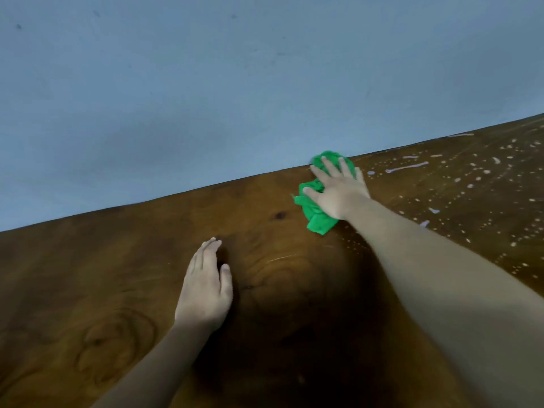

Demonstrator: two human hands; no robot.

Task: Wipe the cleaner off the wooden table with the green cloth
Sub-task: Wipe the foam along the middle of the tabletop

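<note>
A dark wooden table (123, 260) fills the lower half of the view. A crumpled green cloth (316, 216) lies on it by the far edge, against the wall. My right hand (338, 189) lies flat on the cloth with fingers spread and straight, pressing it onto the wood. White drops and streaks of cleaner (468, 172) cover the table to the right of the cloth. My left hand (206, 287) rests flat on the bare wood nearer to me, fingers together, holding nothing.
A plain blue-grey wall (235, 83) rises straight behind the table's far edge. The wood to the left of the cloth shows grain and knots with no drops on it.
</note>
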